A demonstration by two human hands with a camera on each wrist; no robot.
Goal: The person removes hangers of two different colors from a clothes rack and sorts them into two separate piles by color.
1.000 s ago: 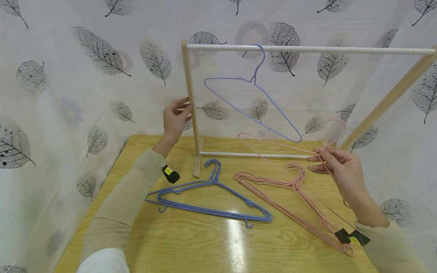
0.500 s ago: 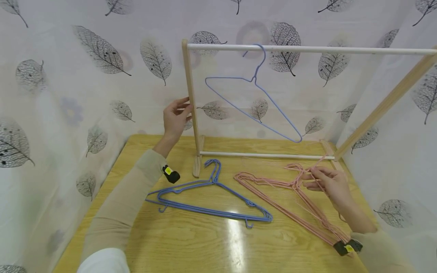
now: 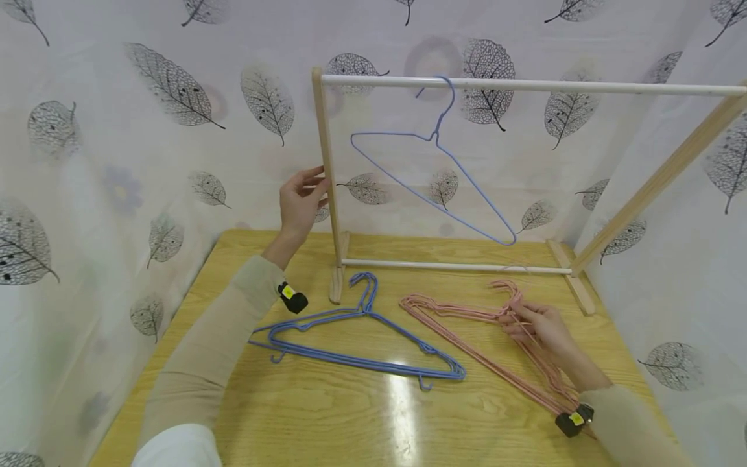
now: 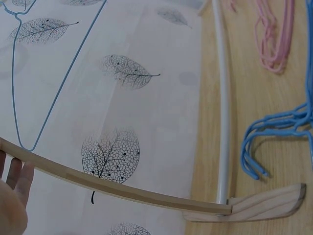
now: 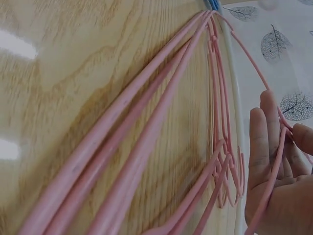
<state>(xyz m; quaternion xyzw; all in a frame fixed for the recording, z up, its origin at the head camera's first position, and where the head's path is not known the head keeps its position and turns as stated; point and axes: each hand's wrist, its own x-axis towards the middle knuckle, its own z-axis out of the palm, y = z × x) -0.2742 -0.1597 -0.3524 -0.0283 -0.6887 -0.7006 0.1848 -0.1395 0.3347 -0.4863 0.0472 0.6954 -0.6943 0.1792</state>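
My left hand holds the left wooden post of a small clothes rack, thumb in front and fingers partly behind. In the right wrist view, my right hand pinches a thin pink hanger near its neck, between thumb and fingers. This hanger lies low over a pile of pink hangers on the table; in the head view its outline blends into theirs, so contact cannot be told. One blue hanger hangs by its hook from the rack's white top rail.
Several blue hangers lie stacked on the wooden table, left of the pink ones. A white lower rail and the rack's feet stand behind both piles. Leaf-patterned curtains enclose the back and sides.
My right hand has moved down and left, lowering the pink hanger from in front of the rack to the pink pile. The left hand stays on the post.
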